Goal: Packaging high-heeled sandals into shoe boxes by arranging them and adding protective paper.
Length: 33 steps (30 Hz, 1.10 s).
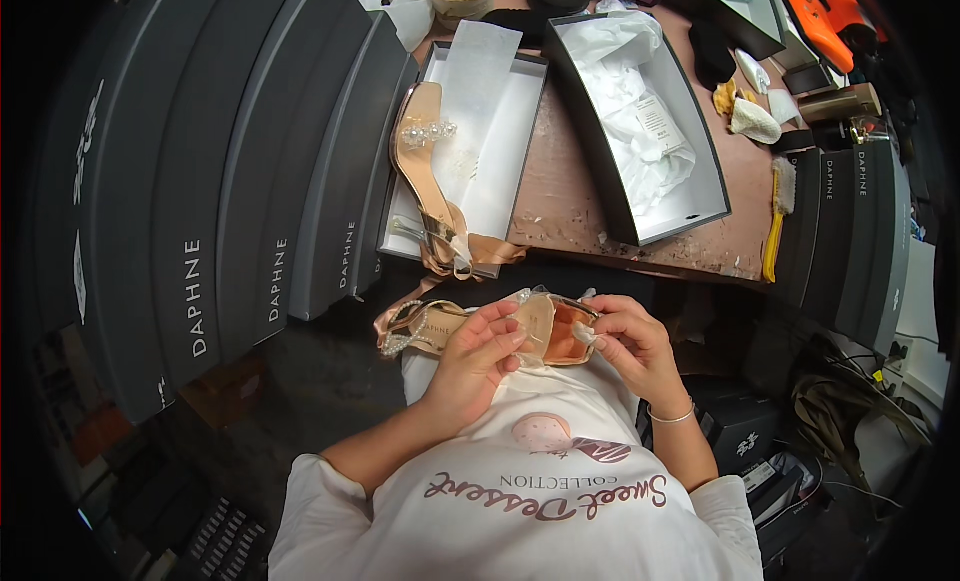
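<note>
A beige and gold sandal (432, 325) with strings of pearls lies across my lap. A satin ribbon trails off its left end. Farther right, between my hands, is a beige piece with a peach-coloured hollow (568, 333); whether it belongs to the same sandal I cannot tell. My left hand (478, 356) has its fingers curled in at the sandal's middle, by a clear strap. My right hand (640, 346) pinches a scrap of white tissue (583, 333) at the peach hollow's edge. The matching sandal (424, 161), with a beaded clear strap, lies over the open shoebox (525, 101).
Dark shoeboxes (190, 181) tower at the left, with more shoeboxes (840, 211) at the right. Another open box (715, 171) with crumpled white paper sits on the worn brown table (560, 211). A yellow-handled brush (776, 226) lies at its right edge, below cloth scraps (755, 121).
</note>
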Motion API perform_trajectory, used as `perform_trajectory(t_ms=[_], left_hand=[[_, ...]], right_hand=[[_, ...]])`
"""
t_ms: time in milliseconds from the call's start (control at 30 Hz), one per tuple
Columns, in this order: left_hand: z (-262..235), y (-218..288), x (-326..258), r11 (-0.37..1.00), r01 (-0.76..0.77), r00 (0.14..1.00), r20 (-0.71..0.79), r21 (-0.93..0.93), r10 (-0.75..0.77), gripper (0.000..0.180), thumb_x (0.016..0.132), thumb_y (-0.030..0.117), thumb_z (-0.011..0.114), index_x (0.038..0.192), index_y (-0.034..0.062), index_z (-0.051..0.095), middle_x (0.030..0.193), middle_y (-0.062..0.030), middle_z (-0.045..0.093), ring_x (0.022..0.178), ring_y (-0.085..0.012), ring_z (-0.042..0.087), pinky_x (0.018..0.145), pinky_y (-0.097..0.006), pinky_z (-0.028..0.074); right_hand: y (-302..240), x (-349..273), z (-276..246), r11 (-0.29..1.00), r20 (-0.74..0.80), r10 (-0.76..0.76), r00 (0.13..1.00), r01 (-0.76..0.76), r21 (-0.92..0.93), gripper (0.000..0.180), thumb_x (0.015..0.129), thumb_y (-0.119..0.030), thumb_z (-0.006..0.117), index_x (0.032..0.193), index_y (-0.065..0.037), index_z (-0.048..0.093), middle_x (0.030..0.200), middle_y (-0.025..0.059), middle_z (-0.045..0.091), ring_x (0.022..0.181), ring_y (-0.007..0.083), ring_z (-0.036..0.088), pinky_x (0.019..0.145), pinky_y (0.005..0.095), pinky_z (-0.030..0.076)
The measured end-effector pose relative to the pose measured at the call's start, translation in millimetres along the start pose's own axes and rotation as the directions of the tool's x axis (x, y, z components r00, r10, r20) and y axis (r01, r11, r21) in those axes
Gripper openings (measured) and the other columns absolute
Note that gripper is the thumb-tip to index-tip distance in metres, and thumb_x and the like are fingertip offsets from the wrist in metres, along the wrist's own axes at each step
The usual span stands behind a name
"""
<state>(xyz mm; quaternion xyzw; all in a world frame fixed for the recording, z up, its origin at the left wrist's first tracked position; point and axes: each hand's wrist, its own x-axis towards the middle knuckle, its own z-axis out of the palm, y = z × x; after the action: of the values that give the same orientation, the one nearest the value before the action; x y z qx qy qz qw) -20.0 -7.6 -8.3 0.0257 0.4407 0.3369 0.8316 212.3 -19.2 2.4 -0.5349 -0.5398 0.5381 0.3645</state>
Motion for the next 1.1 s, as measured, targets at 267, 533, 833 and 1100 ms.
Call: perform_trajectory(t_ms=[267, 533, 833, 1100], left_hand=[[-0.9, -1.6, 1.6, 0.999, -0.008, 1.0, -0.014, -0.033, 0.007, 0.036, 0.088, -0.002, 0.057, 0.122, 0.0068, 0.049, 0.099, -0.0008, 0.056, 0.084, -0.0073, 0.056, 0.061, -0.019, 0.04], [0.1, -1.8, 1.2, 0.999, -0.052, 0.998, 0.041, -0.002, 0.052, 0.038, 0.087, -0.003, 0.057, 0.123, 0.0076, 0.048, 0.094, 0.0023, 0.054, 0.081, -0.0069, 0.056, 0.06, -0.019, 0.041], [-3.4, -5.2, -1.8, 0.995, -0.076, 0.997, 0.039, 0.061, 0.074, 0.034, 0.089, -0.001, 0.056, 0.122, 0.0071, 0.05, 0.095, 0.001, 0.056, 0.082, -0.0077, 0.058, 0.062, -0.02, 0.043], [-7.4, -0.2, -0.8, 0.998, -0.033, 0.996, 0.085, 0.058, 0.028, 0.037, 0.093, 0.004, 0.053, 0.13, 0.0045, 0.047, 0.115, -0.0098, 0.062, 0.093, -0.0116, 0.061, 0.063, -0.019, 0.045]], right_hand=[[-0.4, 2.2, 1.9, 1.0, 0.006, -0.005, 1.0, 0.005, 0.022, 0.012, 0.083, -0.004, 0.067, 0.095, -0.002, 0.066, 0.113, 0.0148, 0.063, 0.104, 0.0261, 0.061, 0.089, 0.0337, 0.047], [-2.6, 3.6, 2.1, 0.999, 0.039, -0.003, 0.999, 0.002, 0.035, 0.013, 0.083, -0.004, 0.066, 0.096, -0.003, 0.066, 0.113, 0.0141, 0.063, 0.104, 0.026, 0.06, 0.09, 0.034, 0.046], [-4.0, 4.9, 1.8, 1.0, 0.042, 0.007, 0.999, -0.008, 0.029, 0.012, 0.084, -0.005, 0.066, 0.095, -0.002, 0.066, 0.112, 0.0147, 0.062, 0.103, 0.0253, 0.06, 0.089, 0.0333, 0.047], [-1.5, 3.6, 0.5, 1.0, 0.028, 0.018, 0.999, -0.018, 0.024, 0.011, 0.084, -0.004, 0.065, 0.095, -0.002, 0.065, 0.114, 0.0149, 0.061, 0.099, 0.0226, 0.061, 0.084, 0.0304, 0.049]])
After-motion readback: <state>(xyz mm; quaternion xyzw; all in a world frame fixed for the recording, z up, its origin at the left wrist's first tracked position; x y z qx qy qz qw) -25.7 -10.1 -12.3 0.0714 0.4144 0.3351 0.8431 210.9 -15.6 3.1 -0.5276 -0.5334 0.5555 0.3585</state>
